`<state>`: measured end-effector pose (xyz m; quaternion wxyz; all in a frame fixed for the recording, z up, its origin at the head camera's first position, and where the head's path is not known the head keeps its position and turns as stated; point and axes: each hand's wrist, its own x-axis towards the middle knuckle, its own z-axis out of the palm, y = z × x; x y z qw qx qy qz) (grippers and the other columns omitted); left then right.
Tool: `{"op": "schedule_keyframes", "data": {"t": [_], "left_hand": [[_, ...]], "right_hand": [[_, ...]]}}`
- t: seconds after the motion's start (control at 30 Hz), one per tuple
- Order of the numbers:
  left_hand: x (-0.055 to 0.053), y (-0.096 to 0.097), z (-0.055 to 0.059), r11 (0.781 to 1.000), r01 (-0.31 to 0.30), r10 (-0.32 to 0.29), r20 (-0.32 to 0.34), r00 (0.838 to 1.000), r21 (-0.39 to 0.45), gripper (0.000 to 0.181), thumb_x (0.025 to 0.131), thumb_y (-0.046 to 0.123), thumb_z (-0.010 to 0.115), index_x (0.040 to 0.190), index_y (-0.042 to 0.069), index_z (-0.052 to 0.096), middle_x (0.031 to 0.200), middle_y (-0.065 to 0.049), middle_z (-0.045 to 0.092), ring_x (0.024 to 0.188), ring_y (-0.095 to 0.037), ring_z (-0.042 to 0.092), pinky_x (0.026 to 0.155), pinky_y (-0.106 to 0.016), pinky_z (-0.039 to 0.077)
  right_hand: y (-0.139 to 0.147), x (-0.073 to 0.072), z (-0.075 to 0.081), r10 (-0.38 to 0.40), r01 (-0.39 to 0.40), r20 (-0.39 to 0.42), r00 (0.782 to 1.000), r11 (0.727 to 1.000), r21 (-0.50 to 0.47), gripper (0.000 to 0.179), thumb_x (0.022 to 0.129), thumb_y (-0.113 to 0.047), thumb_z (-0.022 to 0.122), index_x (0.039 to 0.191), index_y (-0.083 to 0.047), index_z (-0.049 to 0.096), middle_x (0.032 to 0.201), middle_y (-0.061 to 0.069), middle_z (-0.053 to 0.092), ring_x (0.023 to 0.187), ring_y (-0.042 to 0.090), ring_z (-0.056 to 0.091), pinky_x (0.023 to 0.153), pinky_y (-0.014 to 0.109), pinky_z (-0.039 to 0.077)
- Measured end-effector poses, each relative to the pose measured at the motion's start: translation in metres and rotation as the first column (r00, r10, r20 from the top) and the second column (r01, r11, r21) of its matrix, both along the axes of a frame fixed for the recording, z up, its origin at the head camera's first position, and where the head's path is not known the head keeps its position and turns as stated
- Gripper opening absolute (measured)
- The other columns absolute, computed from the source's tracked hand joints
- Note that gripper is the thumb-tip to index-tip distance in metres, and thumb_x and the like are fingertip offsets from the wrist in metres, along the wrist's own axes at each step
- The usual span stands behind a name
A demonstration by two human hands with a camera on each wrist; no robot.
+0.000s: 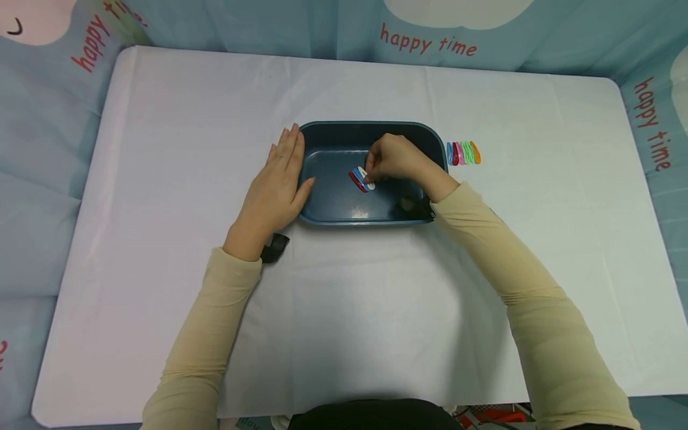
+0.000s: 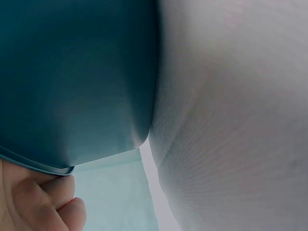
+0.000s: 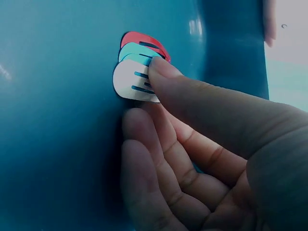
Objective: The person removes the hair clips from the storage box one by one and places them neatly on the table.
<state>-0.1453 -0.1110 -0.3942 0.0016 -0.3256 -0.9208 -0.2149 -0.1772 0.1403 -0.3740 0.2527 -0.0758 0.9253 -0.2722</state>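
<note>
A dark blue rectangular basin (image 1: 328, 203) sits on the table. Inside, a red snap hair clip (image 3: 131, 38), a blue one (image 3: 131, 50) and a white one (image 3: 127, 81) lie side by side, overlapping at their ends in the right wrist view. My right hand (image 1: 396, 160) reaches into the basin and pinches the white hair clip, the thumb on its face and the other fingers bent beneath. My left hand (image 1: 275, 186) rests along the basin's left rim, fingers straight, thumb over the edge. In the left wrist view some fingers (image 2: 36, 204) show just below the rim.
A row of several coloured hair clips (image 1: 463, 153) lies on the white tablecloth (image 1: 543, 179), close to the basin's right wall. Light blue printed curtains (image 1: 344, 30) hang around the table. A black wrist camera (image 1: 275, 248) shows beside the left wrist.
</note>
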Motion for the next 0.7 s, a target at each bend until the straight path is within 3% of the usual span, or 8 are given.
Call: {"op": "schedule_keyframes", "data": {"t": [0.47, 0.7], "left_hand": [[0.0001, 0.0000, 0.0000, 1.000, -0.002, 0.002, -0.007, 1.000, 0.015, 0.067, 0.100, 0.028, 0.041, 0.147, -0.008, 0.010, 0.156, -0.019, 0.004, 0.144, -0.024, 0.000, 0.114, -0.040, 0.006], [0.0007, 0.0001, 0.0014, 1.000, -0.001, 0.001, 0.002, 1.000, 0.008, 0.067, 0.100, 0.029, 0.041, 0.147, -0.008, 0.009, 0.156, -0.018, 0.003, 0.144, -0.025, 0.000, 0.114, -0.039, 0.005]], "right_hand": [[0.0026, -0.0018, -0.0007, -0.035, 0.043, 0.086, 0.996, 0.995, -0.095, 0.011, 0.081, -0.011, 0.075, 0.081, -0.001, 0.068, 0.074, 0.004, 0.065, 0.066, 0.015, 0.054, 0.061, 0.028, 0.044], [0.0055, 0.0004, 0.0018, -0.019, 0.040, 0.111, 0.994, 0.981, -0.191, 0.006, 0.085, -0.004, 0.068, 0.085, 0.002, 0.067, 0.079, 0.007, 0.066, 0.070, 0.014, 0.053, 0.065, 0.027, 0.045]]}}
